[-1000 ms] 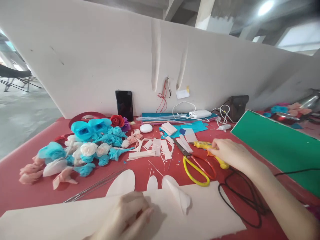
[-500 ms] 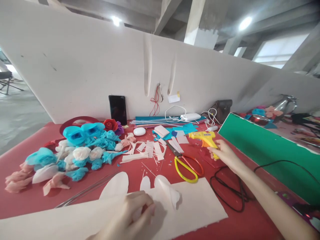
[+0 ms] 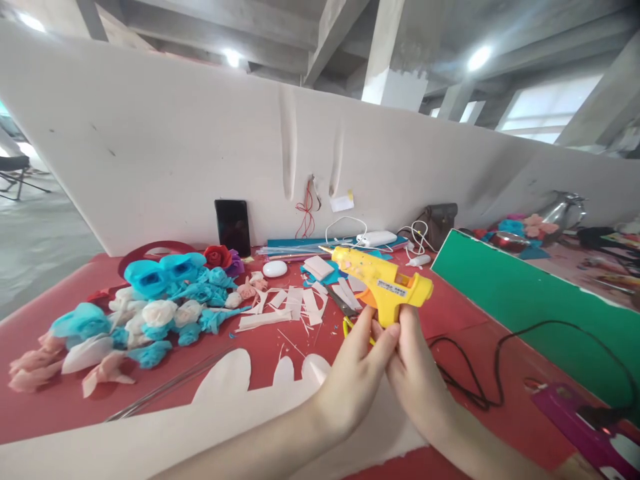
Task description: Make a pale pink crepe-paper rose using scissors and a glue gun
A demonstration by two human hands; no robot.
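Note:
A yellow hot glue gun (image 3: 373, 270) is raised over the table, its nozzle pointing left and away from me. My right hand (image 3: 417, 363) is closed round the lower part of its handle. From the left, my left hand (image 3: 357, 373) also grips the handle, with its thumb across it near the orange trigger. Below my wrists lies a large cream sheet (image 3: 165, 437) with rounded cut-out lobes along its far edge. Scissors (image 3: 343, 303) lie behind the hands, their yellow and red handles mostly hidden.
Blue, white and pink paper flowers (image 3: 165, 313) are heaped on the left. Paper scraps (image 3: 295, 303) lie mid-table. A phone (image 3: 233, 227) leans on the white partition (image 3: 190, 153). A green board (image 3: 525, 313) stands right, near a dark cord (image 3: 500, 373) and purple power strip (image 3: 580, 420).
My right hand has brought the glue gun from the right toward me and to the middle. My left hand has risen from the cream sheet and joined it on the handle.

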